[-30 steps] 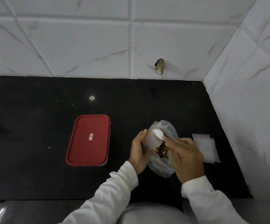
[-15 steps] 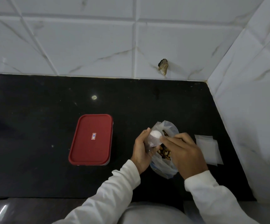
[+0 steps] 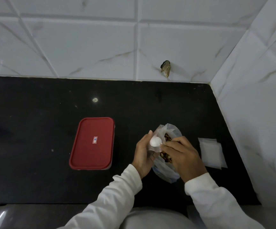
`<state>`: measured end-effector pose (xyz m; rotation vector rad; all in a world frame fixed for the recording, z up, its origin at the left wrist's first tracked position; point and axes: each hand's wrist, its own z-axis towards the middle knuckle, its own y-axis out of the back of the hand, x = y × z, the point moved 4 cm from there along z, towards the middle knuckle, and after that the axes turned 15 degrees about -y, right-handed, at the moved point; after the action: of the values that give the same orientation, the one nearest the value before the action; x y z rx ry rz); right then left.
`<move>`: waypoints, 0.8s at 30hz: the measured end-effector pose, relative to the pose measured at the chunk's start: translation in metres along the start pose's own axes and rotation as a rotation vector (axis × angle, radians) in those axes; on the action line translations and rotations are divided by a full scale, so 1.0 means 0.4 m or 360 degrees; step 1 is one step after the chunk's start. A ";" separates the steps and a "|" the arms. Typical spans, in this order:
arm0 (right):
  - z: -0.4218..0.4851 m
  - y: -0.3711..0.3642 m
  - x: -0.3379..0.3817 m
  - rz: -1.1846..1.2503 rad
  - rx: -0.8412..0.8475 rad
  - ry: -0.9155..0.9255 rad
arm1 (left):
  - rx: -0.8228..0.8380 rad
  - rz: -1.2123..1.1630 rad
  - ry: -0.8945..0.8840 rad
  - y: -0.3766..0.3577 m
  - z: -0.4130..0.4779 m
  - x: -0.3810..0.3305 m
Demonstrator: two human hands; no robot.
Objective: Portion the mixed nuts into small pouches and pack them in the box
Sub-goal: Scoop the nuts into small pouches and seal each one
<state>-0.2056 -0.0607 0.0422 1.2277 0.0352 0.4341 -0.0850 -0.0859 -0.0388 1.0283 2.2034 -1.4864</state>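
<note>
A clear plastic bag of mixed nuts point(image 3: 165, 171) stands open on the black counter point(image 3: 34, 179). My left hand point(image 3: 142, 156) grips a small white cup-like thing point(image 3: 155, 141) at the bag's left edge. My right hand point(image 3: 182, 156) lies over the bag's mouth, its curled fingertips pinching at the cup's right side. Brown nuts point(image 3: 167, 138) show between the hands. The box with its red lid point(image 3: 92, 143) on sits shut to the left. A stack of empty small pouches point(image 3: 211, 152) lies flat to the right.
White tiled walls close off the back and the right side, with a chipped hole point(image 3: 166, 68) in the back wall. The counter's front edge runs just below my sleeves.
Both hands stay at the bag's mouth. My right fingertips have closed in on the white cup, and the view has shifted slightly.
</note>
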 end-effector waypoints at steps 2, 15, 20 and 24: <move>-0.006 0.004 -0.001 0.0025 -0.0020 -0.0008 | -0.0028 -0.0023 0.0006 0.001 0.001 -0.005; 0.016 0.040 0.007 -0.0010 -0.0090 0.0057 | 0.0025 -0.0319 0.0115 -0.010 -0.003 -0.003; 0.024 0.048 0.003 0.0042 -0.0069 0.0042 | 0.0078 -0.0392 0.0098 -0.011 -0.004 -0.002; 0.021 0.054 0.009 0.0045 -0.0069 0.0057 | 0.0131 -0.0436 0.0076 -0.020 -0.004 -0.008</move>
<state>-0.2066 -0.0611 0.0658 1.1790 0.0389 0.4791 -0.0882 -0.0875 -0.0309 0.8176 2.4137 -1.6946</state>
